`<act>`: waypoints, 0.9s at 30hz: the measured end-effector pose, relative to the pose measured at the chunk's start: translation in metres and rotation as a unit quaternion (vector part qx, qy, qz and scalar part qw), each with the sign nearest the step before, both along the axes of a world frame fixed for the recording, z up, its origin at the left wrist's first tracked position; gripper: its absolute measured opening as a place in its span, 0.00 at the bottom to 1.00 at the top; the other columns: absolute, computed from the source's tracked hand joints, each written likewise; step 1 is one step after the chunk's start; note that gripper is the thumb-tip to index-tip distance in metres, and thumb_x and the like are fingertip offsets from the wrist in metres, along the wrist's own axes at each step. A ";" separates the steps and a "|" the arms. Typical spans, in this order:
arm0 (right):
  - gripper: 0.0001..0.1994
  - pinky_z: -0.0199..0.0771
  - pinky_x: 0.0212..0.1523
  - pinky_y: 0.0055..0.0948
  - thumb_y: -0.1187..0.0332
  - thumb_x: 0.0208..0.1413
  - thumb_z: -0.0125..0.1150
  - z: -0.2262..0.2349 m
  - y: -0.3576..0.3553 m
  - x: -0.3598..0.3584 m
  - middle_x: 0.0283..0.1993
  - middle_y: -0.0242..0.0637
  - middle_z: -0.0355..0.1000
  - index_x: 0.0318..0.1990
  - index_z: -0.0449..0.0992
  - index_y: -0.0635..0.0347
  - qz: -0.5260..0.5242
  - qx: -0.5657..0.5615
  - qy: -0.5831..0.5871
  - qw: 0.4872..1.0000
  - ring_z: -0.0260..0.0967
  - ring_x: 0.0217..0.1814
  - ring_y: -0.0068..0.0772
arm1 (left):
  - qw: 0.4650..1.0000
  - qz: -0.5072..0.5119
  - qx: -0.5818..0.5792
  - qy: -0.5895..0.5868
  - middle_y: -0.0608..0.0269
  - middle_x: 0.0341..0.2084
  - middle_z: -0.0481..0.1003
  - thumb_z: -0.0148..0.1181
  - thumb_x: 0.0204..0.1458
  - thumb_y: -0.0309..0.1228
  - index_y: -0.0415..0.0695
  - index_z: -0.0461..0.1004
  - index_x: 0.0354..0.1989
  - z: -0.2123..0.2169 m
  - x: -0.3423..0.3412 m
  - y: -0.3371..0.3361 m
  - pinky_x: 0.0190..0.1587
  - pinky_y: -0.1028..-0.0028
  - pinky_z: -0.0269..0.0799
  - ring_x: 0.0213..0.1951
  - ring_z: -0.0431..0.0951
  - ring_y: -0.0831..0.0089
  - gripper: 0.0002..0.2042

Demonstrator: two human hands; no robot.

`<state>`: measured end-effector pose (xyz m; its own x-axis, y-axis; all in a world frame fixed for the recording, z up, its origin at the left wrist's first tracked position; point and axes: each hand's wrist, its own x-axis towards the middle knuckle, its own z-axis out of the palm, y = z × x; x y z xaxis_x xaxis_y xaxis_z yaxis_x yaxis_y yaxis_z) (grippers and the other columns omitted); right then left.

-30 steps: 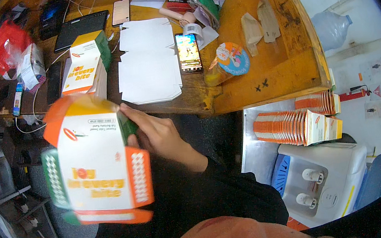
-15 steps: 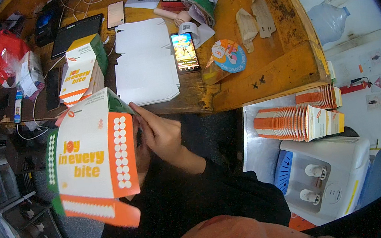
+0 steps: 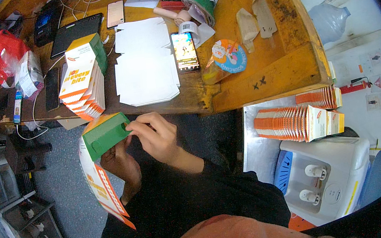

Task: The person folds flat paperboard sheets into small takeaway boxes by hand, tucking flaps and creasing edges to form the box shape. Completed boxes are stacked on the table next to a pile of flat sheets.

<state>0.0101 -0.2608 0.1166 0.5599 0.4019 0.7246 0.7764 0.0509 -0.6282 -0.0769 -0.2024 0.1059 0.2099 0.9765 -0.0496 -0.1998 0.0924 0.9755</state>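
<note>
- The right hand pinches the green end panel of a half-folded carton, fingertips pressed at a small notch in the panel — the grip is closed on the card.
- The left hand sits under the carton, cupping it from below; its fingers are mostly hidden, so how tightly it holds cannot be told.
- The carton hangs in front of the person's lap, below the desk edge, its white and orange flap trailing down to the left.
- Just beyond, on the wooden desk, a stack of folded cartons stands beside a pile of flat white blanks.
- A phone lies right of the blanks — screen lit.
- Further right, below the desk, rows of orange cartons rest on a metal surface.
</note>
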 end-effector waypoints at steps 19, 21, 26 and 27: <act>0.14 0.77 0.28 0.26 0.84 0.37 0.65 0.003 0.004 -0.005 0.31 0.33 0.76 0.34 0.83 0.58 0.110 0.063 0.029 0.991 0.75 0.28 0.32 | 0.991 0.021 0.135 -0.007 0.59 0.25 0.76 0.58 0.46 0.14 0.35 0.74 0.30 0.001 -0.012 0.005 0.34 0.74 0.71 0.28 0.75 0.71 0.04; 0.14 0.77 0.28 0.26 0.84 0.37 0.66 0.003 0.003 -0.004 0.31 0.33 0.76 0.34 0.83 0.58 0.118 0.064 0.006 0.991 0.75 0.28 0.31 | 0.992 0.037 0.120 -0.003 0.63 0.25 0.73 0.55 0.44 0.17 0.37 0.71 0.27 0.001 -0.013 0.006 0.34 0.73 0.66 0.28 0.72 0.72 0.03; 0.13 0.78 0.27 0.26 0.81 0.37 0.68 0.006 0.002 -0.003 0.31 0.33 0.76 0.34 0.83 0.58 0.102 0.053 -0.021 0.993 0.75 0.28 0.31 | 0.993 0.000 0.114 0.026 0.62 0.28 0.74 0.55 0.42 0.15 0.37 0.71 0.30 0.002 -0.018 0.005 0.36 0.72 0.68 0.31 0.73 0.71 0.06; 0.13 0.78 0.27 0.26 0.81 0.37 0.67 0.006 0.003 -0.004 0.31 0.33 0.76 0.34 0.83 0.58 0.105 0.059 -0.013 0.993 0.75 0.28 0.31 | 0.993 0.008 0.107 0.043 0.62 0.29 0.75 0.55 0.41 0.14 0.36 0.72 0.31 0.000 -0.018 0.005 0.38 0.72 0.69 0.32 0.73 0.71 0.08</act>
<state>0.0063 -0.2582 0.1227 0.4531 0.4199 0.7864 0.7563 0.2858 -0.5884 -0.0945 -0.1975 0.1063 0.1979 0.9699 0.1420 -0.1150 -0.1209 0.9860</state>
